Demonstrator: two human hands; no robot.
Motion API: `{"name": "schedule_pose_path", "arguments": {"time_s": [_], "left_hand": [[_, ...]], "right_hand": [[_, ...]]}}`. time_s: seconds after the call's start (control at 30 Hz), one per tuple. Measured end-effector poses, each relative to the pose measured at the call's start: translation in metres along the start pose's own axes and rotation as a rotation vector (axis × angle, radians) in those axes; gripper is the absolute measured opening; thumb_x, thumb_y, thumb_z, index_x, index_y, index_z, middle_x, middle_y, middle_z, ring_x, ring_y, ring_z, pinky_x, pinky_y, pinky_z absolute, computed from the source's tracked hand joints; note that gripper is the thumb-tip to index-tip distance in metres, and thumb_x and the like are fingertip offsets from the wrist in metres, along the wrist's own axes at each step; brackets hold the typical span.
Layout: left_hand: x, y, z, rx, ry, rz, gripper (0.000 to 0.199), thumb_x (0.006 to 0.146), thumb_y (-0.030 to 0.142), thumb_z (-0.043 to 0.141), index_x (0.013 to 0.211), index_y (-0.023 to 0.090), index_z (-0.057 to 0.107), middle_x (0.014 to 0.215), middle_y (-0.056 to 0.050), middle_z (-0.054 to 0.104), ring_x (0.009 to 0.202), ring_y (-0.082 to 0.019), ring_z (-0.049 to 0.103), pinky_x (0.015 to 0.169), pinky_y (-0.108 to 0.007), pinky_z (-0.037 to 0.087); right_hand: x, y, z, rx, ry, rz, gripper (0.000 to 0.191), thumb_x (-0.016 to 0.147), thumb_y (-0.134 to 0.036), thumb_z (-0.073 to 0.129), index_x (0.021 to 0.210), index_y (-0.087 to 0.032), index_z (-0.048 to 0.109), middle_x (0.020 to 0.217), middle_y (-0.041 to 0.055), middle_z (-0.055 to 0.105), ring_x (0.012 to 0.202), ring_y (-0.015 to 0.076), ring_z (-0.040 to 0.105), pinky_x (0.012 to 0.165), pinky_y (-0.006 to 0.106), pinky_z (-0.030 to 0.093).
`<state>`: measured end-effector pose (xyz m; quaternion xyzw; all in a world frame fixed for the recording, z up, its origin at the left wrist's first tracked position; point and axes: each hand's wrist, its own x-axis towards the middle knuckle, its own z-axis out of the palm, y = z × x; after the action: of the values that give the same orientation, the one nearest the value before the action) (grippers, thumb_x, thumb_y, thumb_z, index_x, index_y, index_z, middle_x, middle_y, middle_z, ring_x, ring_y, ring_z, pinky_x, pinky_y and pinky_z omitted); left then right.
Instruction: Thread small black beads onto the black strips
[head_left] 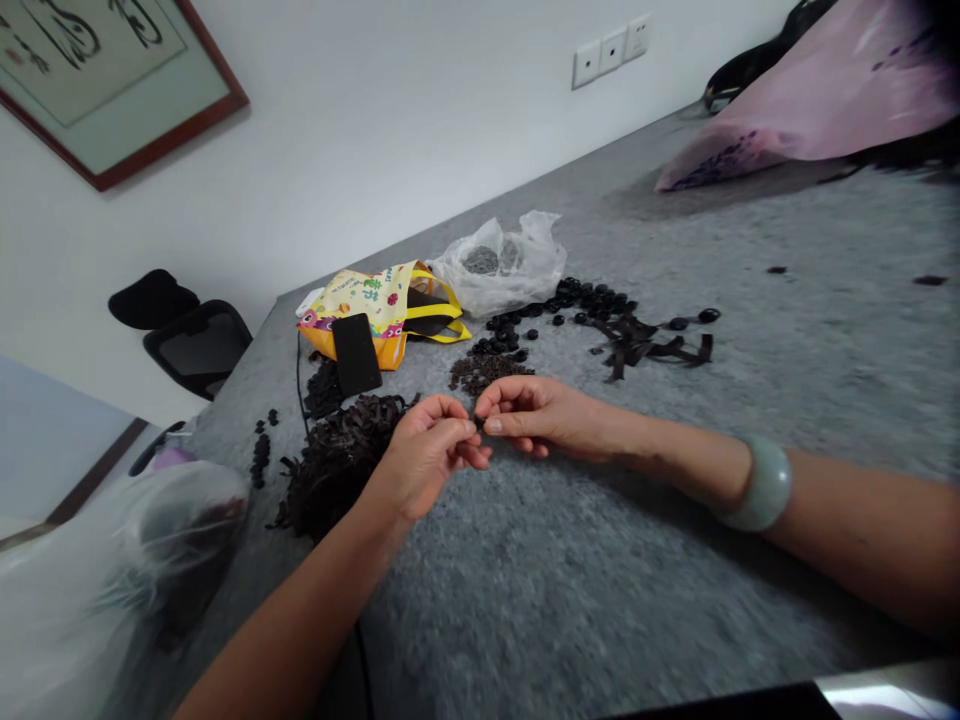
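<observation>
My left hand (431, 450) and my right hand (536, 415) meet fingertip to fingertip above the grey table (525, 570). Both pinch a tiny dark piece (478, 422), mostly hidden by the fingers. A pale green bangle (763, 485) circles my right wrist. Just beyond the fingers lies a heap of small brown parts (487, 373), with black round pieces (592, 298) spread behind it. Dark strips (645, 343) lie further right. A large pile of black strips (337, 460) sits left of my left hand.
A black phone (357, 355) leans by a yellow patterned bag (367, 300). Behind are a clear plastic bag (510, 265) and, far right, a pink bag (817, 110). A white plastic bag (82, 590) is at the left edge, a chair (199, 345) beyond the table.
</observation>
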<state>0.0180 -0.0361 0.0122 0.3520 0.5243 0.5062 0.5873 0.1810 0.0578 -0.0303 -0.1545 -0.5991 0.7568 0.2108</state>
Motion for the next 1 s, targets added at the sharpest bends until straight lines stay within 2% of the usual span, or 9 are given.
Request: {"name": "schedule_pose_path", "arguments": {"time_s": [0.1, 0.27, 0.4, 0.53, 0.63, 0.73, 0.83, 0.93, 1.0], "left_hand": [[0.001, -0.002, -0.002, 0.039, -0.009, 0.040, 0.014, 0.070, 0.013, 0.069, 0.075, 0.017, 0.057, 0.060, 0.002, 0.065, 0.051, -0.012, 0.063, 0.060, -0.025, 0.051], [0.004, -0.005, -0.006, 0.144, 0.009, 0.119, 0.020, 0.074, 0.019, 0.076, 0.083, 0.017, 0.059, 0.071, 0.000, 0.072, 0.061, -0.016, 0.072, 0.069, -0.027, 0.054], [0.006, -0.006, -0.008, 0.211, 0.024, 0.172, 0.015, 0.076, 0.016, 0.073, 0.084, 0.018, 0.061, 0.070, 0.001, 0.072, 0.064, -0.016, 0.073, 0.072, -0.028, 0.054], [0.006, -0.007, -0.008, 0.303, 0.033, 0.230, 0.010, 0.078, 0.014, 0.069, 0.086, 0.019, 0.064, 0.076, 0.001, 0.072, 0.069, -0.014, 0.072, 0.071, -0.025, 0.052], [0.005, -0.008, -0.007, 0.336, 0.034, 0.267, 0.007, 0.083, 0.022, 0.067, 0.088, 0.019, 0.064, 0.079, 0.000, 0.072, 0.070, -0.014, 0.071, 0.071, -0.026, 0.053], [0.005, -0.008, -0.007, 0.403, 0.048, 0.269, 0.016, 0.077, 0.026, 0.075, 0.085, 0.019, 0.062, 0.075, 0.001, 0.071, 0.071, -0.016, 0.070, 0.069, -0.026, 0.052], [0.005, -0.009, -0.008, 0.521, 0.100, 0.320, 0.014, 0.075, 0.024, 0.074, 0.077, 0.019, 0.061, 0.068, 0.001, 0.069, 0.067, -0.016, 0.068, 0.066, -0.027, 0.051], [0.008, -0.010, -0.012, 0.602, 0.121, 0.370, 0.009, 0.077, 0.023, 0.069, 0.072, 0.019, 0.064, 0.066, 0.001, 0.069, 0.064, -0.015, 0.064, 0.063, -0.027, 0.048], [0.010, -0.010, -0.014, 0.552, 0.104, 0.371, 0.009, 0.077, 0.024, 0.071, 0.071, 0.019, 0.065, 0.067, 0.001, 0.069, 0.065, -0.015, 0.064, 0.065, -0.027, 0.047]], "right_hand": [[-0.001, -0.001, -0.003, -0.126, -0.015, -0.050, 0.031, 0.082, -0.040, 0.078, 0.096, -0.017, 0.063, 0.070, -0.0044, 0.062, 0.051, 0.0048, 0.048, 0.043, 0.016, 0.040], [-0.004, -0.005, -0.001, -0.354, 0.065, -0.194, 0.024, 0.084, -0.037, 0.072, 0.091, -0.015, 0.065, 0.074, -0.0014, 0.062, 0.059, 0.0077, 0.051, 0.052, 0.020, 0.041], [-0.008, -0.007, 0.004, -0.665, 0.157, -0.308, 0.014, 0.084, -0.030, 0.067, 0.088, -0.016, 0.066, 0.077, 0.0003, 0.062, 0.064, 0.0105, 0.052, 0.056, 0.023, 0.040], [-0.009, -0.007, 0.004, -0.934, 0.191, -0.474, 0.009, 0.085, -0.023, 0.064, 0.090, -0.016, 0.066, 0.085, 0.0034, 0.063, 0.072, 0.0132, 0.056, 0.063, 0.025, 0.042], [-0.011, -0.009, 0.002, -1.030, 0.196, -0.521, 0.011, 0.089, -0.023, 0.062, 0.093, -0.014, 0.066, 0.089, 0.0058, 0.062, 0.073, 0.0139, 0.057, 0.065, 0.026, 0.043], [-0.013, -0.012, 0.003, -1.146, 0.179, -0.551, 0.016, 0.095, -0.026, 0.058, 0.099, -0.013, 0.067, 0.091, 0.0074, 0.062, 0.076, 0.0156, 0.059, 0.066, 0.027, 0.044], [-0.015, -0.012, 0.003, -1.258, 0.169, -0.590, 0.018, 0.097, -0.025, 0.056, 0.103, -0.012, 0.067, 0.092, 0.0088, 0.062, 0.076, 0.0171, 0.060, 0.066, 0.028, 0.045], [-0.013, -0.009, 0.002, -1.237, 0.166, -0.615, 0.018, 0.097, -0.024, 0.058, 0.105, -0.012, 0.067, 0.095, 0.0092, 0.063, 0.079, 0.0173, 0.062, 0.068, 0.028, 0.047], [-0.010, -0.006, 0.000, -1.157, 0.169, -0.641, 0.018, 0.097, -0.026, 0.060, 0.107, -0.013, 0.067, 0.095, 0.0086, 0.064, 0.082, 0.0169, 0.063, 0.071, 0.027, 0.049]]}}
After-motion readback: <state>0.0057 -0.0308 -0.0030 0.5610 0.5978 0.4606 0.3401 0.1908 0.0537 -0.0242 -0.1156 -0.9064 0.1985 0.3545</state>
